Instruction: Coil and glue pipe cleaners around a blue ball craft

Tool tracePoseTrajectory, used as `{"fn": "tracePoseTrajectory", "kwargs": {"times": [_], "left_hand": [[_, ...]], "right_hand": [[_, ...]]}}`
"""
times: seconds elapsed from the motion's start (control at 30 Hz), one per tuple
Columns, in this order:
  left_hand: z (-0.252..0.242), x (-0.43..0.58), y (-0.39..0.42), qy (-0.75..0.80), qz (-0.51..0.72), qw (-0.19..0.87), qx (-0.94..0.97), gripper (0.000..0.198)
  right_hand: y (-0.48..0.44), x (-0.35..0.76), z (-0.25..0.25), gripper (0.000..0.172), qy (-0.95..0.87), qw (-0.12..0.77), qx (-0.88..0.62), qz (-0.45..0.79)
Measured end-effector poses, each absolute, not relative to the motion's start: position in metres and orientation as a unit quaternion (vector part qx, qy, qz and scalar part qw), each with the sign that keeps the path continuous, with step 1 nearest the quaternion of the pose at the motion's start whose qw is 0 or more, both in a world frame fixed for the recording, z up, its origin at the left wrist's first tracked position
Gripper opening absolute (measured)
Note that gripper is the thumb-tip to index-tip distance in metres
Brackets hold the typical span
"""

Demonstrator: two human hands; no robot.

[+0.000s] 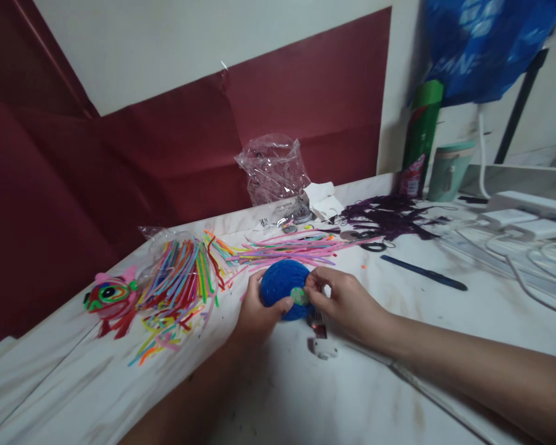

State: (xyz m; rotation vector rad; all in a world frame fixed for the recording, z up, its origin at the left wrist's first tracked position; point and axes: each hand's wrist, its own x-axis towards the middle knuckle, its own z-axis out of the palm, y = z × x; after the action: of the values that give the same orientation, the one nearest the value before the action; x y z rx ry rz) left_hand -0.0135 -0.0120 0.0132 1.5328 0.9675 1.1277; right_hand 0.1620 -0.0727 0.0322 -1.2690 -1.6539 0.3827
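A round blue piece [282,284] with fine curved lines on its surface is held up above the table. My left hand [258,309] grips it from the left, the thumb lying across its lower front. On its right side sits a small green patch [299,296]. My right hand [336,295] is closed in a pinch at that patch, by the piece's right edge; what lies between the fingertips is too small to make out. Just below is a small white and red object [323,346] on the table, partly hidden behind the piece and the right hand.
Colourful pipe cleaners [180,272] lie at the left, beside a pink and green craft figure [111,300]. Behind are a clear plastic bag [275,170], scissors [373,246] and dark purple strands [389,216]. To the right are a dark blue flat tool [424,272], a cup [450,173] and chargers [537,225].
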Motion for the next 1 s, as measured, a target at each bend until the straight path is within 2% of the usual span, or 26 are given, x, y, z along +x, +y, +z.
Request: {"fn": "tracePoseTrajectory", "kwargs": {"times": [0.13,0.43,0.6,0.7,0.83,1.0], "left_hand": [[0.016,-0.013,-0.013,0.392,0.467,0.492,0.622,0.075],[0.025,-0.014,-0.016,0.433,0.444,0.479,0.621,0.065],[0.023,-0.015,-0.013,0.443,0.456,0.48,0.604,0.065],[0.017,-0.016,-0.009,0.431,0.475,0.513,0.571,0.065],[0.015,-0.015,-0.007,0.4,0.492,0.575,0.517,0.06],[0.018,-0.017,-0.003,0.367,0.493,0.63,0.475,0.051]], "right_hand": [[-0.074,0.162,0.033,0.014,-0.692,0.478,-0.522,0.144],[-0.079,0.155,0.03,0.013,-0.721,0.453,-0.508,0.131],[-0.079,0.155,0.029,0.009,-0.707,0.475,-0.494,0.177],[-0.078,0.156,0.031,0.006,-0.679,0.501,-0.491,0.214],[-0.078,0.16,0.037,0.011,-0.661,0.535,-0.487,0.198],[-0.08,0.163,0.045,0.014,-0.676,0.519,-0.491,0.179]]}}
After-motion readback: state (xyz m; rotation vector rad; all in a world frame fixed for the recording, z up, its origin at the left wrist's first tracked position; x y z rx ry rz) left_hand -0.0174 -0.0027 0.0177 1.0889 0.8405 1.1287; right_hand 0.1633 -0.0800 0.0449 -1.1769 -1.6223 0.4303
